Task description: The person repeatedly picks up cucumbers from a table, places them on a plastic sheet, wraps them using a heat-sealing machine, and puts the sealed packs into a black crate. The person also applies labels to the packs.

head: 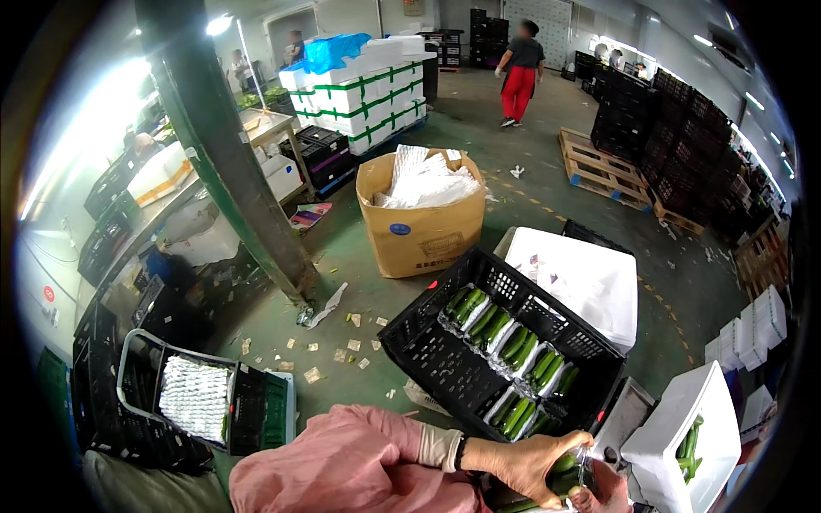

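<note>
At the bottom right, my left hand (523, 465) grips a plastic-wrapped pack of cucumbers (564, 474), its thumb and fingers around one side. My right hand (603, 490) holds the pack's other side, partly cut off by the picture's lower edge. Just beyond them a black plastic crate (436, 378) holds two rows of wrapped cucumber packs (518, 346), laid along its right part. To the right of my hands, loose cucumbers (689, 449) lie in a white foam box (725, 436).
Past the crate stand a cardboard box (417, 237) of white foam netting and a white foam box (616, 276). A cart (128, 359) with a netting-filled crate is at left, near a green pillar (224, 167). A person in red trousers (518, 90) is farther off, near pallets (603, 167).
</note>
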Available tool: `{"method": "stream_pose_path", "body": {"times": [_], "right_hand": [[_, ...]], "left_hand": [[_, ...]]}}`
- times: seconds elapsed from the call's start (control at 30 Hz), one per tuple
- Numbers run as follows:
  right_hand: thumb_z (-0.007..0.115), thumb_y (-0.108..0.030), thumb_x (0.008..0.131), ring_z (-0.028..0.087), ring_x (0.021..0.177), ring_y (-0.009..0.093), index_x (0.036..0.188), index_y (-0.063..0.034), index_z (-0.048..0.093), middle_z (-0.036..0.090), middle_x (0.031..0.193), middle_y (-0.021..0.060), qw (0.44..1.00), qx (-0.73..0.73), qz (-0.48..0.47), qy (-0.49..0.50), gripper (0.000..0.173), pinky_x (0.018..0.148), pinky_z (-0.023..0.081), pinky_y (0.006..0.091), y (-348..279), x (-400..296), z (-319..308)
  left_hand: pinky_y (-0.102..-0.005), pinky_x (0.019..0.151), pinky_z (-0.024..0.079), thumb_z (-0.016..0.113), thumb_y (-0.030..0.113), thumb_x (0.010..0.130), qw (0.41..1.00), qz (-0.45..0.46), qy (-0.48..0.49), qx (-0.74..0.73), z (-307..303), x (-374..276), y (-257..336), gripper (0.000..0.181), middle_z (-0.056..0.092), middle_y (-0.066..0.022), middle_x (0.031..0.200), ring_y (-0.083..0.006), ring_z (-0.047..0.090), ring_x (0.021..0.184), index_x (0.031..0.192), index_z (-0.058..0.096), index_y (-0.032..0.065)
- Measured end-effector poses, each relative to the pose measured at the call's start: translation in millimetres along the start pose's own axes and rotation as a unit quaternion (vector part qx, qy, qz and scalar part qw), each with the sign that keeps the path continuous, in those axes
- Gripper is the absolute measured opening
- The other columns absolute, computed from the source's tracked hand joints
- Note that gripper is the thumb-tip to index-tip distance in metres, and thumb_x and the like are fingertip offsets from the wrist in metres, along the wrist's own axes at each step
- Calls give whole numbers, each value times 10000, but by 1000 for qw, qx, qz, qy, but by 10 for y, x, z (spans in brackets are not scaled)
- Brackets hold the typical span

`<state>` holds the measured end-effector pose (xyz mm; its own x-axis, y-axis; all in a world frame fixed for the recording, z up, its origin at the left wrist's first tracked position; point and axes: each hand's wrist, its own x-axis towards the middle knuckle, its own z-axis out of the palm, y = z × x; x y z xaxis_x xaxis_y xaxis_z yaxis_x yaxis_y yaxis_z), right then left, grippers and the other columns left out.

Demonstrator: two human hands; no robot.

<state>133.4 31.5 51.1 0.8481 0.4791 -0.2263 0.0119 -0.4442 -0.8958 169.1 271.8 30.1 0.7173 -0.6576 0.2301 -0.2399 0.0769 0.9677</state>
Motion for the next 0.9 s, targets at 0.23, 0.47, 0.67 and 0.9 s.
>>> {"method": "stream_pose_path", "body": {"times": [0.23,0.47,0.67,0.9], "right_hand": [[613,-290,936,526,1102,231,1202,59,559,599,1143,183,992,48,-61,95,441,976,404,360,481,-152,277],[644,-288,892,524,625,168,948,25,554,592,705,60,997,54,-57,-14,330,548,430,312,656,37,757],[628,-319,904,530,689,109,1082,16,517,588,803,57,976,198,77,-42,395,573,431,255,564,-57,779],[559,-237,931,572,1031,267,1277,48,501,600,1137,157,899,405,11,164,452,921,444,357,60,-258,681]], "left_hand": [[-377,843,489,798,335,635,999,-15,26,-39,-122,-35,-171,1135,584,-203,1036,-295,616,909,1475,107,10],[-385,1075,313,791,487,698,980,-160,101,-60,-193,-246,-723,1141,376,-253,1345,-323,397,1265,1467,137,-45],[-363,1067,320,806,436,708,958,-228,90,-149,-167,-125,-851,1093,418,-203,1327,-273,415,1242,1448,180,-69],[-338,1013,390,857,332,623,985,-27,-157,-62,236,925,-674,1061,480,-133,1239,-214,465,1166,1414,251,-32]]}}
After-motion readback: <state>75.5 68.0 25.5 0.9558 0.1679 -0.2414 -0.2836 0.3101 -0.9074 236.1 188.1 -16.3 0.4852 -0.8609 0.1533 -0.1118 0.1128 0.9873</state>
